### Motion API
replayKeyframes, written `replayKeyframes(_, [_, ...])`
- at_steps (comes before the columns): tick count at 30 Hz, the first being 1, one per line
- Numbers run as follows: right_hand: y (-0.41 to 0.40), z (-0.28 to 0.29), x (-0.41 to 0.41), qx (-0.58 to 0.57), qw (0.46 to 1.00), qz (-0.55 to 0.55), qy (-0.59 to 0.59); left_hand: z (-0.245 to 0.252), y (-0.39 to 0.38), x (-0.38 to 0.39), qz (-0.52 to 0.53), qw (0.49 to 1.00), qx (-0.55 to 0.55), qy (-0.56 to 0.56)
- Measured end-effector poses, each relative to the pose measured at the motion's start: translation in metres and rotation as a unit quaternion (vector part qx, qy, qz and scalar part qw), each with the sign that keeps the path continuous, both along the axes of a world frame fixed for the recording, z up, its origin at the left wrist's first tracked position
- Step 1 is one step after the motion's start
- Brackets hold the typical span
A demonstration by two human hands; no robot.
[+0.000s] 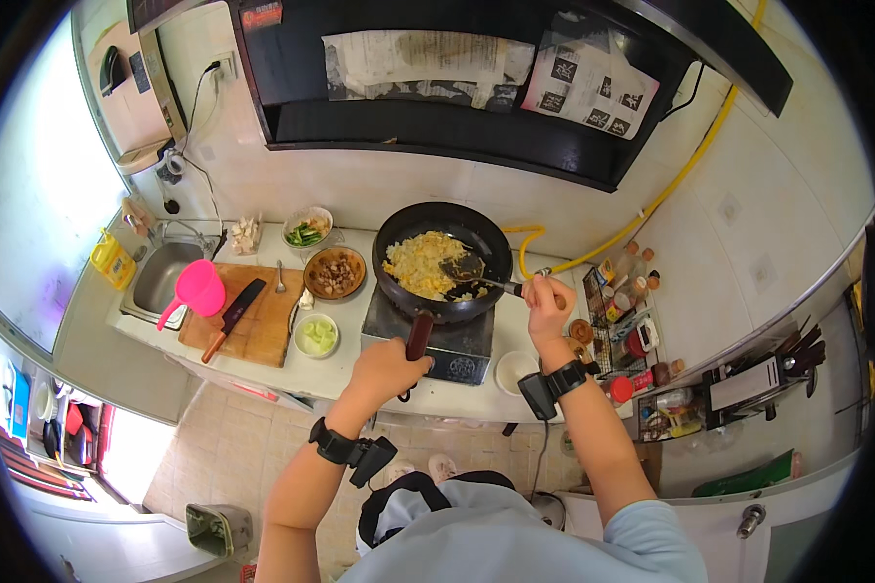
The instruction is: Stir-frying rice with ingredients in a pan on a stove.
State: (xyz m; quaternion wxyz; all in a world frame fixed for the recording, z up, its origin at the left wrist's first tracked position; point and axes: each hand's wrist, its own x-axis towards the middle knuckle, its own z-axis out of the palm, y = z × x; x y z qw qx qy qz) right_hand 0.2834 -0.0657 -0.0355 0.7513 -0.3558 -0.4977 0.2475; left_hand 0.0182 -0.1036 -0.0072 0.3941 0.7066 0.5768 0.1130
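Note:
My left hand [388, 370] is closed around the lower end of the dark red handle [420, 337] of a black wok [443, 313]. The wok sits on a cooktop [461, 364] and holds what looks like rice mixed with egg [423, 264]. In my right hand [548, 304], near the wok's right rim, is the handle of a metal spatula [497, 283]. Its dark blade rests in the wok, against the right side of the food. Both wrists wear black strapped devices.
Left of the wok stand bowls of browned pieces [335, 273], greens [306, 227] and pale green chunks [316, 336]. A cleaver [242, 304] and pink dipper [200, 288] rest on a cutting board [262, 342]. At right are a white bowl [514, 370] and a wire condiment rack [596, 313].

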Motion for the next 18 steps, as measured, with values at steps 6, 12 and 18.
replayKeyframes(6, [0.031,0.034,0.023,0.007,0.997,0.013,0.074,-0.008,-0.003,0.004,0.023,1.000,0.007,0.014])
replayKeyframes(12, [0.023,0.000,0.003,0.014,0.996,0.004,0.092,-0.007,-0.002,0.006,0.036,0.999,-0.005,0.007])
replayKeyframes(18, [0.010,-0.003,-0.013,-0.019,0.999,-0.019,-0.020,-0.017,0.000,0.005,0.051,0.998,0.026,0.011])
